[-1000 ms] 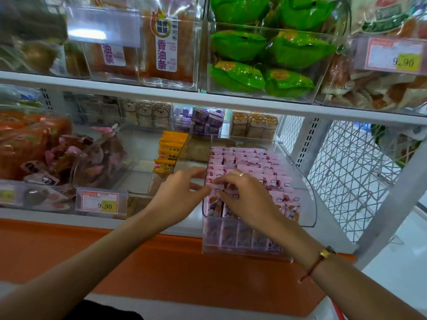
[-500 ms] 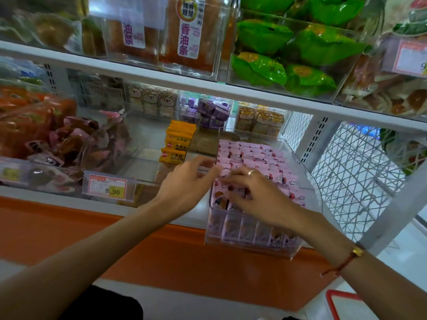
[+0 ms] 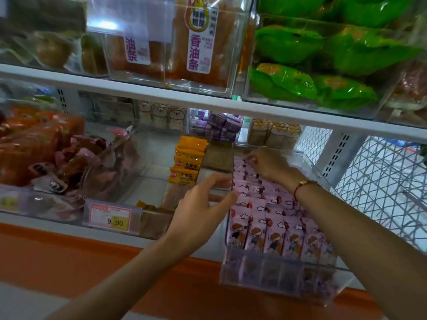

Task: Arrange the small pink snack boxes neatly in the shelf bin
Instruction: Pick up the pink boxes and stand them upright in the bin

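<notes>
Left hand (image 3: 198,209) resting loose-fingered against bin's (image 3: 277,282) left wall, right hand (image 3: 265,162) pinching pink boxes (image 3: 275,232) at its back edge.

upper shelf carries clear bins: brown fried-dough packs (image 3: 198,42) with purple chinese lettering in the middle, green packets (image 3: 323,65) to the right, brownish blurred goods at far left. lower shelf has orange-red bags (image 3: 34,139) and pink-wrapped snacks (image 3: 92,158) on the left, a stack of yellow packets (image 3: 188,160) near centre, purple boxes (image 3: 221,125) and bear-printed packs (image 3: 161,114) at the back. a 9.90 price tag (image 3: 110,216) sits on the front edge above an orange base panel (image 3: 69,257), with white wire mesh (image 3: 381,185) at the right end.
</notes>
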Tool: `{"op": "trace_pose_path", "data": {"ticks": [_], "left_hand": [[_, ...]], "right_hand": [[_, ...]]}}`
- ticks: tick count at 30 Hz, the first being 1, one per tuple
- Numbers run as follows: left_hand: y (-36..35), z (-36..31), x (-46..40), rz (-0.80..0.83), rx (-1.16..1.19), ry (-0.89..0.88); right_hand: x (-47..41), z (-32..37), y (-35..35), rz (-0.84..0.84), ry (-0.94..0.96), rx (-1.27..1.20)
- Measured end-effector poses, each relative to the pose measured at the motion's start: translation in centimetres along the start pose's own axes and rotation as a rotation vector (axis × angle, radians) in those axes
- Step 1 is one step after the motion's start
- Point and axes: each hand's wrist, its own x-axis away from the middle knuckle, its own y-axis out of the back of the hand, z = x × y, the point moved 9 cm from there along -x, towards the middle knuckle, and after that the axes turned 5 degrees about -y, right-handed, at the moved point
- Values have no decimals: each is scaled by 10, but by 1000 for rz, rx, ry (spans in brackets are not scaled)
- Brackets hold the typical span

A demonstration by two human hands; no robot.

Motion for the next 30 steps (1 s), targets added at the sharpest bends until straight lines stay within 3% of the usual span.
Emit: {"op": "trace_pose_path", "data": {"ticks": [4,15,20,23,25,30], "left_hand": [[-1,-1,0,0,5,6],[-1,-5,1,-2,-24,16],[3,-10,3,-21,-37,39],[17,-22,6,-120,-95,-2],[24,-42,10,-176,-179,-118],[5,-81,21,-81,-383,-373]], "right_hand": [[-10,-8,-2,3,-87,-74],[2,-10,40,-336,-89,-276],[58,-7,82,-660,-46,-589],[104,-17,100,-802,-152,-846],[127,-20,103,-765,-244,-990],[162,0,83,-357,-350,-1364]]}}
